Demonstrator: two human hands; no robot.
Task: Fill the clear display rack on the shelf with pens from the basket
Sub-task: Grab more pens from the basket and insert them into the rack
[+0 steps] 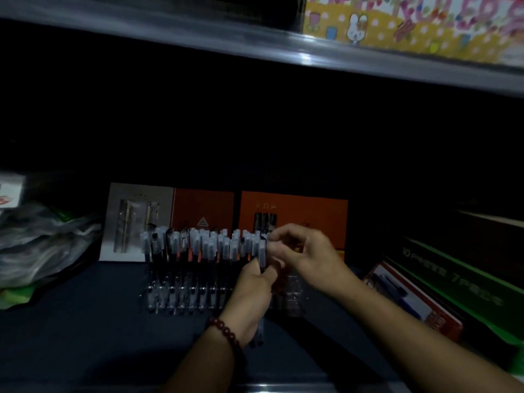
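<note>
A clear display rack [181,300] stands on the dark shelf, with several capped pens [198,245] upright in it. My left hand [251,296], with a bead bracelet on its wrist, is shut on a bunch of pens [262,255] that stick out above and below the fist, at the rack's right end. My right hand [303,251] pinches the cap end of a pen at the top of that bunch. The basket is not in view.
Orange and grey pen boxes [295,211] lean behind the rack. A crumpled plastic bag [42,245] lies at the left. Red and green boxes [442,282] are stacked at the right. An upper shelf edge [283,49] runs overhead with a yellow patterned box on it.
</note>
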